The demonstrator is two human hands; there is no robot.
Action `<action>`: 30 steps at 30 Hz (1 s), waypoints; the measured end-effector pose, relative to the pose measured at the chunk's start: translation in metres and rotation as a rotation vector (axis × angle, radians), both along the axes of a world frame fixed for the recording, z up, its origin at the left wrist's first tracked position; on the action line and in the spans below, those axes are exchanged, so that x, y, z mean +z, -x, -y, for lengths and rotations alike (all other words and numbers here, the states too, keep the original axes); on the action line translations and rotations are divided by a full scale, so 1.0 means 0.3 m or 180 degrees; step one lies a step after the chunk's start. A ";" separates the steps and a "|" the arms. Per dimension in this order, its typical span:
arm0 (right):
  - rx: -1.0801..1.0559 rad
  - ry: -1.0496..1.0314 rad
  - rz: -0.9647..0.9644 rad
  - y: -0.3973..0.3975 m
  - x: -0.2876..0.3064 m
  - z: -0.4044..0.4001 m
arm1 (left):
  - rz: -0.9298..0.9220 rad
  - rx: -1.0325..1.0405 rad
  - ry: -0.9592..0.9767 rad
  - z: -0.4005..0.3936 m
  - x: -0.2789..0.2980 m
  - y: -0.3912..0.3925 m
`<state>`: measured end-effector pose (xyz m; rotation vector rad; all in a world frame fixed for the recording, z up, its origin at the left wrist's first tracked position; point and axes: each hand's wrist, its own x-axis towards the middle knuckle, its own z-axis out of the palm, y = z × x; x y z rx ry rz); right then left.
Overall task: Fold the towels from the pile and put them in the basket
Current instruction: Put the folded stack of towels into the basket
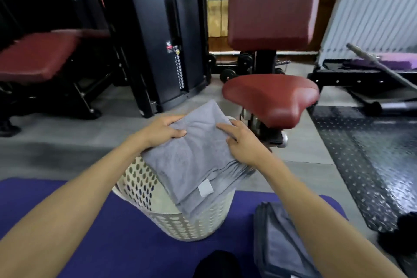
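The basket (176, 221) stood on the mat (101, 232), directly in front of the person. A folded towel (194, 156) lay across its top, with the left hand (162, 132) on the towel's left edge and the right hand (243, 142) on its right. More towels (277, 244) lay on the mat to the basket's right, apparently stacked. Behind the basket stood a padded seat (270, 95), with a weight machine (171, 29) to its left.

My left hand (163, 132) and right hand (240, 142) grip a folded towel (198, 158) over the basket (180, 221); a towel pile (277, 244) lies beside it on the mat (101, 232).
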<state>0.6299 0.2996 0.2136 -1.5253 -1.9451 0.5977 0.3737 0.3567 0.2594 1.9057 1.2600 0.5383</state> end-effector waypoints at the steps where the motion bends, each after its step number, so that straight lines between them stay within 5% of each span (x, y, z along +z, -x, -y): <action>1: 0.0001 0.0108 0.0011 0.049 -0.030 -0.053 | -0.0016 0.0100 0.0075 -0.033 -0.043 0.039; 6: 0.0014 0.0728 0.0188 0.228 -0.216 -0.253 | -0.0236 0.0556 0.0611 -0.193 -0.302 0.187; 15: -0.0106 0.1743 0.0374 0.312 -0.481 -0.431 | -0.0787 0.0433 0.1206 -0.368 -0.599 0.206; 21: -0.0197 0.2512 0.0981 0.222 -0.542 -0.446 | -0.2530 0.0038 0.1543 -0.365 -0.749 0.148; 25: -0.0159 0.2398 0.0808 0.175 -0.458 -0.399 | -0.1635 0.0298 0.1503 -0.316 -0.737 0.099; 30: -0.0397 0.1372 0.0133 0.095 -0.332 -0.234 | -0.0303 0.0508 0.1183 -0.208 -0.614 0.028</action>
